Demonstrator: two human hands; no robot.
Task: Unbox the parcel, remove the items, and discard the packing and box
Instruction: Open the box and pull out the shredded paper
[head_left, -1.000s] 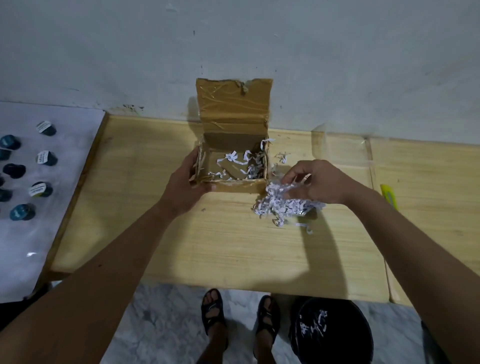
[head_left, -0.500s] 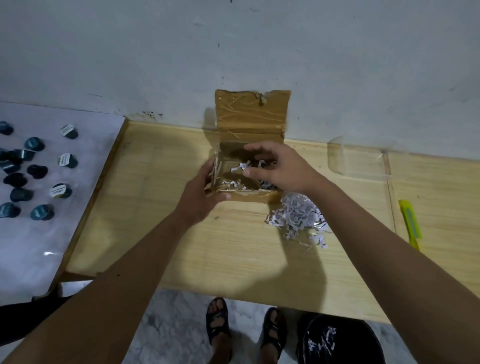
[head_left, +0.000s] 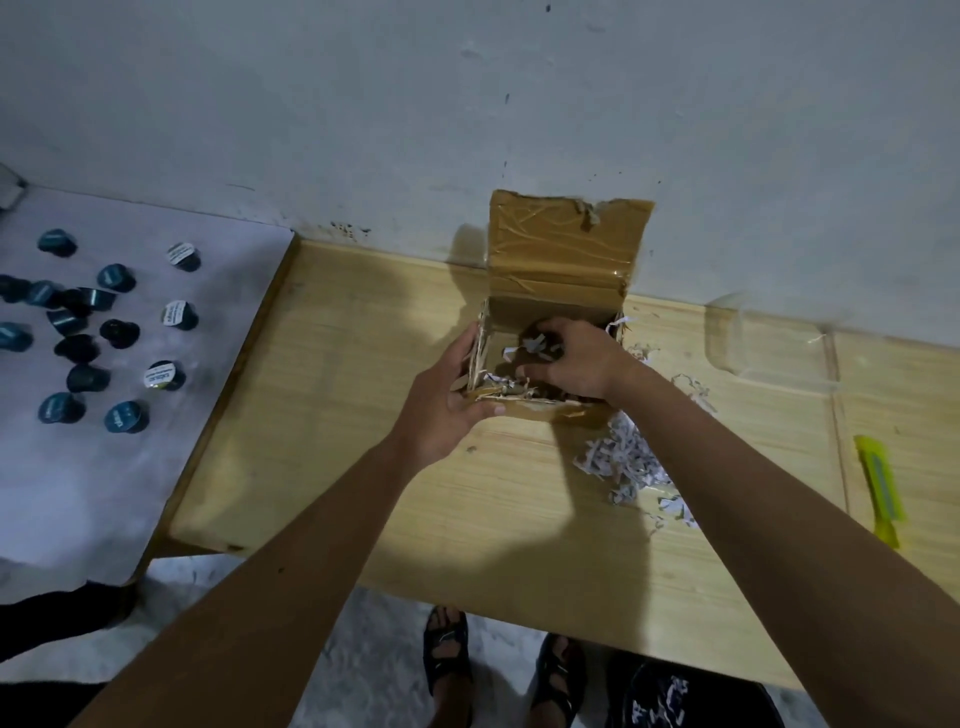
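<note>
1. Fingers (head_left: 540, 371) of right hand (head_left: 576, 364): curled down inside the box (head_left: 540, 410), gathering shredded paper; a white strip (head_left: 535, 344) showing above the knuckles. Whether a firm pinch is closed cannot be told, fingertips being sunk in the filling.
2. Fingers of left hand (head_left: 447, 405): clasped round the box's left near corner, thumb along the front wall, bracing it on the bench (head_left: 363, 441).
3. Box: small brown cardboard, taped lid (head_left: 566, 244) standing open and upright against the wall; placed at the back of the bench, centre. Torn, frayed rim on left and front edges.
4. Handling, judged: box light and soft-walled, likely to skid or buckle if pulled one-handed; best held low at a corner, as now. Shreds weightless, loose, prone to scatter; best taken in a full-handed scoop, not strip by strip.
5. Paper heap (head_left: 623, 457): loose pile on the bench just right of the box, stray strips nearby.
6. Arm pose: both forearms reaching forward from below; right wrist bent downward over the front wall, left wrist straight.
7. Sundry: yellow cutter (head_left: 880, 488) far right; dark capsules (head_left: 119, 332) on a white sheet, left; black bin (head_left: 691, 701) on the floor.
</note>
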